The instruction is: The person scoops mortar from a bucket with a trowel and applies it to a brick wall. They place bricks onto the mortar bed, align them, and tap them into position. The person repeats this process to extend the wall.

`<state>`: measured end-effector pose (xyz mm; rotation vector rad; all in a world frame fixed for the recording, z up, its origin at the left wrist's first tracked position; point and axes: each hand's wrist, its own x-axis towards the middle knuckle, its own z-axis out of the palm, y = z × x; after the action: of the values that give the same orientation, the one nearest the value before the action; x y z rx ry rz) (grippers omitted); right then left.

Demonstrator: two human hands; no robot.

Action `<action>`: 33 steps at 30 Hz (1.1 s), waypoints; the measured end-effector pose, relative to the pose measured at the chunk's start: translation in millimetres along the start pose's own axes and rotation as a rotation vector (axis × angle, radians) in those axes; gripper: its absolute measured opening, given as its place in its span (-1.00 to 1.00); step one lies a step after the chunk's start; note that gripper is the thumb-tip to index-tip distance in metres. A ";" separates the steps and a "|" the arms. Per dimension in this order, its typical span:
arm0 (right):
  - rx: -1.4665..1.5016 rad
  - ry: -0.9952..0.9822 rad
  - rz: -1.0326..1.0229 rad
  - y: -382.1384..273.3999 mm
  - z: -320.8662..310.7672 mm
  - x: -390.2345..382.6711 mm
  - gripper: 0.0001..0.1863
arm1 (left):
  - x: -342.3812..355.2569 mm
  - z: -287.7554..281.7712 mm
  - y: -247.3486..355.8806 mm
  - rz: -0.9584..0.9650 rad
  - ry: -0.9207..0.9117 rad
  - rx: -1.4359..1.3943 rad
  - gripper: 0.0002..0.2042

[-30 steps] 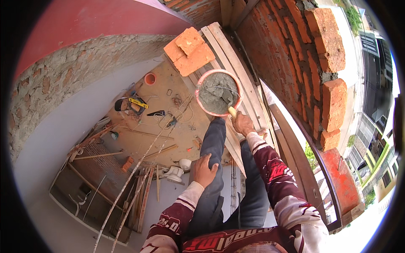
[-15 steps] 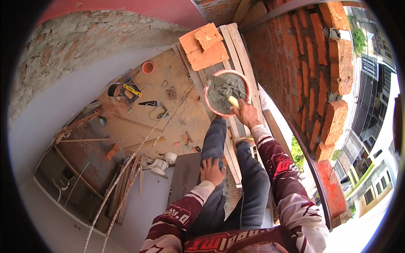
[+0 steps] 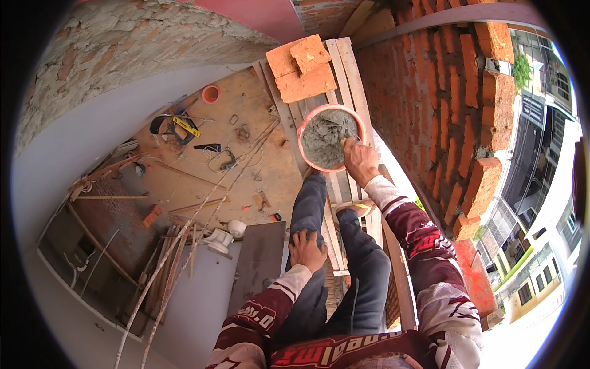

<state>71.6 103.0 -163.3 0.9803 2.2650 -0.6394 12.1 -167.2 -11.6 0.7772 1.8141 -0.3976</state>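
My right hand (image 3: 361,161) is closed around the handle of a trowel (image 3: 343,142) at the right side of an orange bucket (image 3: 300,140). Grey wet mortar (image 3: 322,130) fills much of the bucket, and the trowel's blade is mostly hidden in it. My left hand (image 3: 308,251) lies on my left knee with its fingers spread, holding nothing. The bucket stands on wooden planks (image 3: 353,74), just past my feet. Beyond it, several orange bricks (image 3: 306,85) are stacked on the same planks, a broken piece on top.
An unfinished brick wall (image 3: 452,123) rises on the right, with buildings outside beyond it. Far below on the left, the floor (image 3: 255,178) holds a yellow level (image 3: 186,126), another orange bucket (image 3: 211,94), cords and wood. Two long thin poles (image 3: 184,229) slant up from there.
My right hand has turned the trowel; its blade, seen above the mortar before, is now mostly out of sight. The view has shifted slightly. My left hand stays on the knee.
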 end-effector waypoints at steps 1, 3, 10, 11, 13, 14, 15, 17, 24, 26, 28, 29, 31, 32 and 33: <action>-0.012 -0.030 -0.001 -7.9 8.5 15.6 -0.52 | 0.0 1.7 -0.8 -0.006 -0.010 -0.009 -0.44; -0.046 -0.118 0.009 -25.3 27.2 34.4 -0.45 | -0.8 3.5 -2.4 0.001 0.007 -0.015 -0.45; -0.161 -0.168 0.063 -34.8 81.3 -9.5 -0.43 | 1.6 1.5 -1.0 0.008 0.030 0.044 -0.49; -0.183 -0.159 0.059 -31.1 82.9 -13.3 -0.41 | 2.7 1.4 -0.3 0.015 0.047 0.050 -0.49; -0.204 -0.179 0.034 -24.4 79.8 -25.1 -0.40 | 1.6 0.9 -1.6 0.008 0.025 0.014 -0.48; -0.210 -0.187 0.017 -19.6 72.8 -27.2 -0.40 | 3.9 0.2 -2.0 0.003 0.004 -0.033 -0.47; -0.244 -0.245 0.004 -14.6 62.8 -27.8 -0.40 | 6.1 -0.3 -2.4 0.003 0.009 -0.078 -0.46; -0.293 -0.150 -0.080 -8.8 38.3 -34.2 -0.43 | 7.5 0.2 -2.7 0.009 0.006 -0.095 -0.46; -0.358 -0.061 -0.200 -42.5 5.2 3.3 -0.46 | 7.5 5.7 -2.7 -0.031 -0.028 -0.080 -0.45; -0.277 -0.102 -0.143 -52.5 32.8 -0.4 -0.47 | 7.0 5.6 -5.1 -0.034 -0.017 -0.083 -0.46; -0.182 -0.206 -0.056 -52.0 61.6 -12.1 -0.45 | 5.0 5.6 -6.5 -0.036 -0.021 -0.075 -0.46; -0.194 -0.184 -0.066 -46.6 71.1 -16.1 -0.44 | 5.3 5.0 -6.8 -0.039 -0.016 -0.103 -0.46; -0.228 -0.262 -0.073 -28.3 76.1 -24.2 -0.42 | 5.0 3.3 -6.9 -0.030 -0.007 -0.119 -0.47; -0.183 -0.230 -0.122 -15.1 70.9 -28.1 -0.45 | 4.4 2.8 -6.2 -0.036 -0.003 -0.110 -0.48; -0.182 -0.289 -0.137 -2.2 61.7 -32.4 -0.47 | 3.9 2.2 -5.8 -0.043 0.000 -0.100 -0.48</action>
<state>107.8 47.5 -185.3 0.6069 2.1003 -0.5791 8.9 -171.6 -16.5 0.6700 1.8387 -0.3316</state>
